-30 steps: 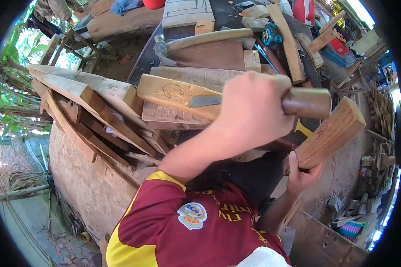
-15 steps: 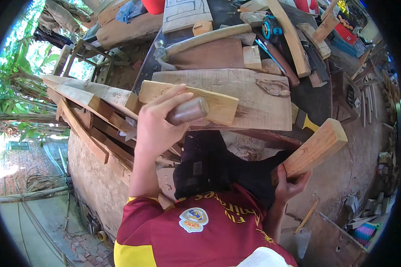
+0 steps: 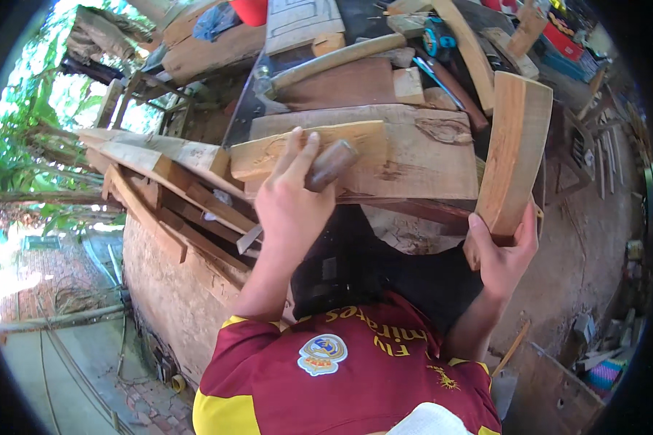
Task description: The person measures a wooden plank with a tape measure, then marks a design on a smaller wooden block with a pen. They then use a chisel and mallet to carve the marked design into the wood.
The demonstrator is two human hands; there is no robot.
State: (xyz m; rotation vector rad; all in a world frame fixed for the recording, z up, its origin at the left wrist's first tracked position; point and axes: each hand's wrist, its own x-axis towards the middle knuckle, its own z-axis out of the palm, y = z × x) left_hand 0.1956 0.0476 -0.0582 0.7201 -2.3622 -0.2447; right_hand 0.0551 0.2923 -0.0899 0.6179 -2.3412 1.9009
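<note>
My left hand (image 3: pixel 295 196) is closed around a chisel, whose worn round handle (image 3: pixel 331 165) sticks out past the thumb side. A flat metal blade (image 3: pixel 250 238) shows below that hand, toward the lower left. Its index and middle fingers stretch onto a short wooden board (image 3: pixel 348 139), which lies across a wider plank (image 3: pixel 432 170) on the bench. In my right hand (image 3: pixel 504 250) is a thick, slightly curved wooden block (image 3: pixel 515 145), gripped at its lower end and held upright right of the plank. The palm side behind the block is hidden.
Behind the plank lie a hammer (image 3: pixel 341 61), a blue tape measure (image 3: pixel 438 36), a blue pen-like tool (image 3: pixel 437 81) and a long curved wood piece (image 3: pixel 471 51). Long timbers (image 3: pixel 170 170) rest at the left. A wooden stool (image 3: pixel 569 156) stands right of the bench.
My right hand has raised the wooden block and tipped it upright. My left hand has shifted right with the chisel, and the short board has turned, its right end swinging away from me.
</note>
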